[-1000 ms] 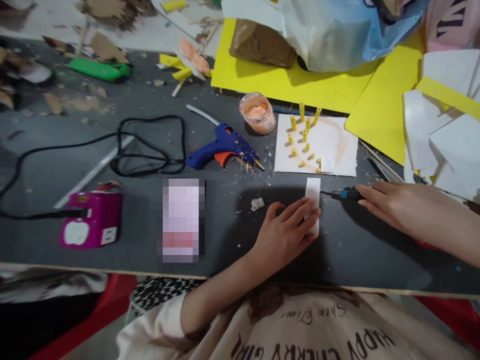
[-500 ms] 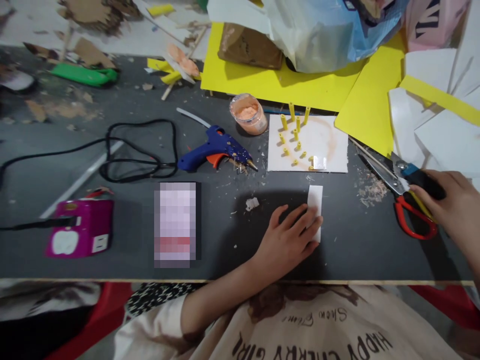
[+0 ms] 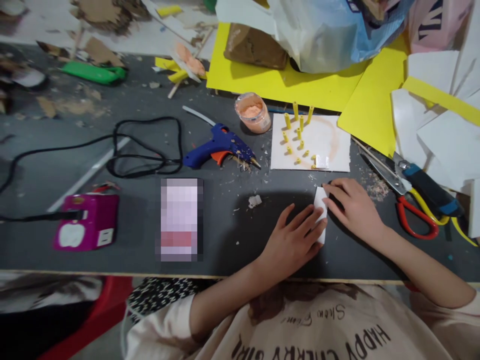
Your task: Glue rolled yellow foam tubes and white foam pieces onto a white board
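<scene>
A narrow white strip [image 3: 320, 196], which looks like foam board or card, lies on the dark table close to its front edge. My left hand [image 3: 292, 240] rests flat on the strip from the left, fingers spread and covering part of it. From the right, my right hand [image 3: 354, 207] touches the strip's upper edge with thumb and fingertips, the fingers apart. Just beyond stands a white board [image 3: 339, 150] with several upright yellow sticks of differing heights and a small clear piece at its lower edge. A black-and-blue utility knife [image 3: 431, 190] lies to the right, beside red-and-yellow-handled scissors [image 3: 416, 232].
A blue glue gun [image 3: 221, 147] and a jar of peach-coloured material [image 3: 255, 115] lie left of the board. Farther left are a black cable [image 3: 146, 175], a magenta box [image 3: 90, 222] and a blurred-out rectangle [image 3: 179, 215]. Yellow sheets [image 3: 322, 87] and a plastic bag [image 3: 322, 40] cover the back.
My right hand has let go of the utility knife, leaving it by the scissors, and moved left to the white strip. My left hand stays on the strip. The view has shifted slightly.
</scene>
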{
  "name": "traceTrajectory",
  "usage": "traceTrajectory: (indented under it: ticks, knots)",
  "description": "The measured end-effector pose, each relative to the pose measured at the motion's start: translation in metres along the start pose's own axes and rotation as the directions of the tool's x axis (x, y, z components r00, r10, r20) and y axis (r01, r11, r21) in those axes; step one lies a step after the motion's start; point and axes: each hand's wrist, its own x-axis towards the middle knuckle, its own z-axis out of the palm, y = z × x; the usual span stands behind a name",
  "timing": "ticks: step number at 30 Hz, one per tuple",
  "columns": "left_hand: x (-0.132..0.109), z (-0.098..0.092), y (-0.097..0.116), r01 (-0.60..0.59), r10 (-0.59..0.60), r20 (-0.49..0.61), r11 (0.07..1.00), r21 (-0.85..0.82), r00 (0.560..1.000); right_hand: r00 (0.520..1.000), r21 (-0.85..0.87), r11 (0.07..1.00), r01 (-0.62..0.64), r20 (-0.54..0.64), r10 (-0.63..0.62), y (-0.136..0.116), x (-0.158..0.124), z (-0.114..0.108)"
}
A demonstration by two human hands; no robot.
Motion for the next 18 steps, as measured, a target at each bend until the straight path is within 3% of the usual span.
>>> traceTrajectory:
  ticks: [5,11,13,15,18]
  knots:
    - [0.0,-0.001,0.001,0.015,-0.015,0.005,1.0,-0.01,1.0,0.997,0.175,0.982,-0.076,-0.005,0.078,0.0,0.004,0.001]
    - [0.002,0.001,0.001,0.007,-0.007,0.026,1.0,0.008,1.0,0.995,0.326,0.942,-0.081,-0.027,0.095,-0.002,0.006,-0.001]
    - [0.004,0.003,0.002,0.011,-0.012,0.037,0.999,0.033,0.999,0.984,0.369,0.921,-0.128,-0.066,0.164,0.003,0.006,-0.006]
    - [0.007,0.001,0.001,-0.005,0.002,0.062,0.999,0.048,0.998,0.968,0.368,0.911,-0.186,-0.087,0.233,0.012,0.003,-0.014]
    - [0.012,-0.014,-0.01,-0.051,0.053,0.069,0.998,-0.026,0.996,0.983,0.276,0.948,-0.161,-0.041,0.179,0.03,-0.006,-0.024]
